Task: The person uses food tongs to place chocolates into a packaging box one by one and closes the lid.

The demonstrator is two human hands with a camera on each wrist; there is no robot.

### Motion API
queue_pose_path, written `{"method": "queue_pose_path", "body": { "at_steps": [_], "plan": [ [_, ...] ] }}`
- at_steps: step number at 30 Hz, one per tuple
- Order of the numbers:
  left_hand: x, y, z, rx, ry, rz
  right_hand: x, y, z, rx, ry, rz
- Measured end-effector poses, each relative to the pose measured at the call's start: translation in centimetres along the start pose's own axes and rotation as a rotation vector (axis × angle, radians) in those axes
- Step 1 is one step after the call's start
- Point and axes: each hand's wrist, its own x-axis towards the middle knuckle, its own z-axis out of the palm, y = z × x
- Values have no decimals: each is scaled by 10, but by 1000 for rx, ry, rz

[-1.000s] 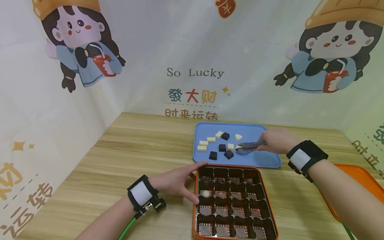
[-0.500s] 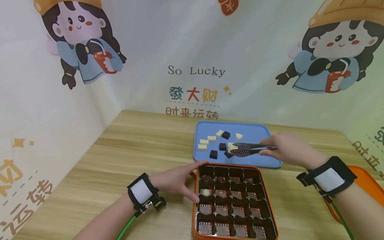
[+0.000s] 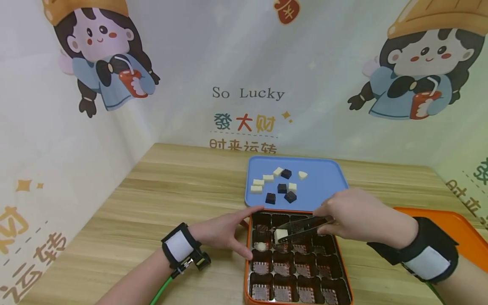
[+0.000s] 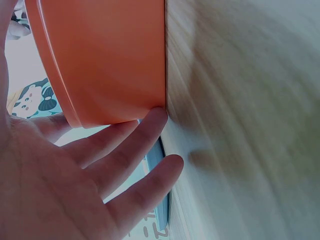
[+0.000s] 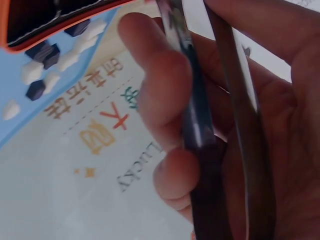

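My right hand (image 3: 352, 216) grips a pair of metal tongs (image 3: 305, 226). A white chocolate piece (image 3: 281, 235) is held in the tongs' tips, over the second column of the divided box (image 3: 331, 216). Whether the piece touches the compartment's floor is not clear. Dark chocolates sit in the box's far row, partly hidden by the tongs; a white piece (image 3: 261, 246) lies in the leftmost compartment of the second row. My left hand (image 3: 225, 233) rests against the box's left side, thumb and forefinger spread. In the left wrist view, extended fingers (image 4: 135, 150) touch the orange wall (image 4: 110, 60).
Behind the box lies a blue tray (image 3: 320, 173) with several white pieces (image 3: 268, 178) and dark pieces (image 3: 270, 198). An orange tray (image 3: 450, 224) stands at the right, partly behind my right forearm. A printed backdrop (image 3: 324, 84) closes off the table's rear.
My right hand has brought the tongs from the blue tray toward me over the box, carrying a white chocolate piece. My left hand has stayed at the box's side.
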Motion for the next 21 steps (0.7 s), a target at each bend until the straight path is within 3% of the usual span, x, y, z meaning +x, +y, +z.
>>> {"method": "queue_pose_path", "body": {
  "at_steps": [6, 12, 16, 21],
  "plan": [
    [0, 0, 0, -1, -3, -5, 8, -21, -2, -113, -90, 59],
    [0, 1, -1, -5, -8, -3, 19, -38, -3, -204, -122, 97],
    [1, 0, -1, -19, -10, -3, 29, -51, -3, -267, -106, 76],
    [1, 0, -1, -29, -13, -5, 38, -61, 3, -439, 7, -35]
  ]
}}
